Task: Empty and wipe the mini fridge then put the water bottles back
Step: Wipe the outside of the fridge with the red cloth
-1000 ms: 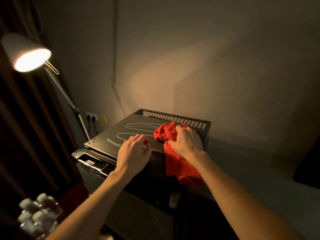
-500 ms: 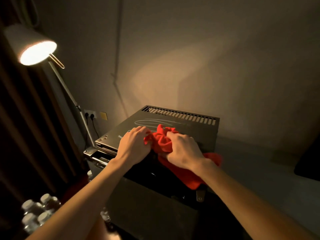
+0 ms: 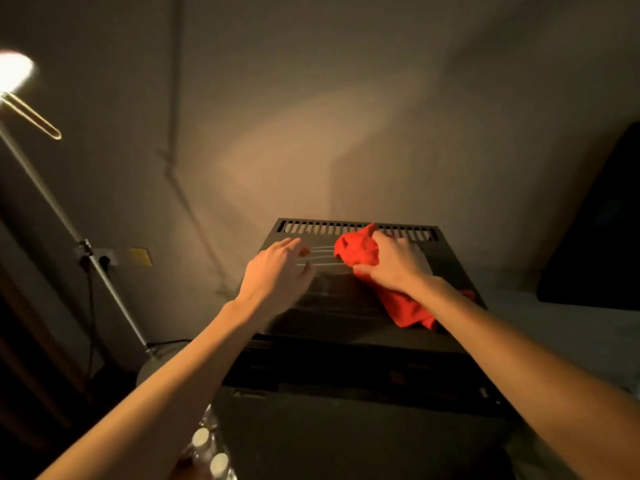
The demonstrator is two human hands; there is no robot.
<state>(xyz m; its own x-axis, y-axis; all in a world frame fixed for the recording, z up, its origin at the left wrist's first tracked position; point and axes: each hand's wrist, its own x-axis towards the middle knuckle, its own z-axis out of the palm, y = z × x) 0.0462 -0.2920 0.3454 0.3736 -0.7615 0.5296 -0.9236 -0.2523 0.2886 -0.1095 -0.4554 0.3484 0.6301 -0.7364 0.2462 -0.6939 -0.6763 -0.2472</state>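
Right hand (image 3: pixel 393 263) bunched around red cloth (image 3: pixel 360 252); left hand (image 3: pixel 277 271) loose-fingered, holding nothing, at nine o'clock. Risk: cloth tail snagging vent slots (image 3: pixel 311 227) on mini fridge (image 3: pixel 346 303).

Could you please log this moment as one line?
right hand grips cloth on fridge top | left hand resting open | bottles on floor

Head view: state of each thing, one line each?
floor lamp: lit
red cloth: bunched, on the fridge top
right hand: grips the cloth
left hand: fingers relaxed, on or just above the fridge top
mini fridge: streaks on top; door state unclear
water bottles: capped, outside the fridge, lower left
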